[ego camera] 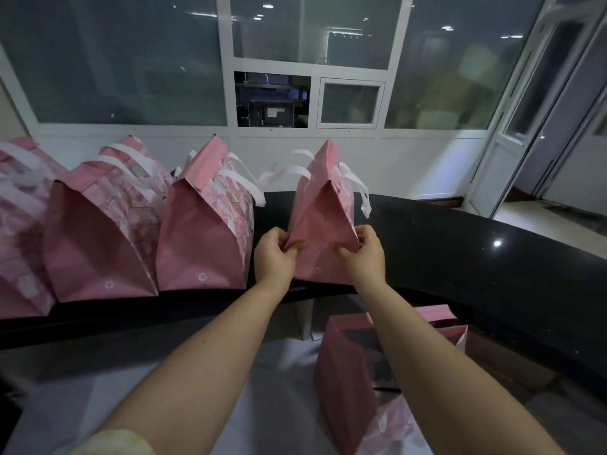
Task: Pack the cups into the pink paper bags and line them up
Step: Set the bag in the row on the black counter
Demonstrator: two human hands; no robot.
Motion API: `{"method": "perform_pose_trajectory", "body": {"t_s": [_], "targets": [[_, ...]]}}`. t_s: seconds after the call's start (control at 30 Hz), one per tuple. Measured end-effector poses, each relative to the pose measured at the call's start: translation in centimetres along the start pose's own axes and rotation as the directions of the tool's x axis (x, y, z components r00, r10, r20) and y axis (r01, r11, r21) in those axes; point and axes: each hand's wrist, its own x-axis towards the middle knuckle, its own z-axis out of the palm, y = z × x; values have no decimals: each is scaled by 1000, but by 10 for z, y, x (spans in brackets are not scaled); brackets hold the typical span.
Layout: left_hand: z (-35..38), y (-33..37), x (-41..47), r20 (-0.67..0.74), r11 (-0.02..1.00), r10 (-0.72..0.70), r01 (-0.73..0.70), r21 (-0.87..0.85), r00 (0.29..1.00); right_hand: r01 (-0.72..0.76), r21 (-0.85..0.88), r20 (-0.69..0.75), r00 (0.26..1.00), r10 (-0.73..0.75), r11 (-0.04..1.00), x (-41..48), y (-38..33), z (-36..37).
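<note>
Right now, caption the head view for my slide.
Left hand and right hand pinch the near end of a pink paper bag on the black counter, beside a row of bags.

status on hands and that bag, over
Left grip, right grip both pinching near end of pink bag, upright on black counter. Row of bags to its left, gap between. No cups visible.

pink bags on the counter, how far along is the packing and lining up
Done: at least three bags stand side by side on the counter. In hand: the left hand and right hand pinch the lower corners of a fourth bag, apart from the row. Left: closing that gap, plus an open bag below the counter. No cups show.
</note>
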Motion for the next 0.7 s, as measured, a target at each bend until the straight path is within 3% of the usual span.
{"method": "perform_pose_trajectory", "body": {"t_s": [0.2, 0.33, 0.5, 0.7], "targets": [[-11, -17, -24, -59, 999, 33, -34, -6, 998, -12, -64, 107, 994, 18, 998, -5, 10, -5], [-21, -21, -34, -45, 1000, 5, -4, 28, 999, -28, -92, 85, 996, 36, 995, -8, 11, 0], [-33, -20, -41, -162, 994, -44, 59, 88, 986, -50, -67, 97, 994, 56, 997, -13, -1, 21], [-41, -13, -50, -28, 970, 7, 0, 245, 1000, -46, -83, 130, 990, 57, 995, -20, 6, 16]]}}
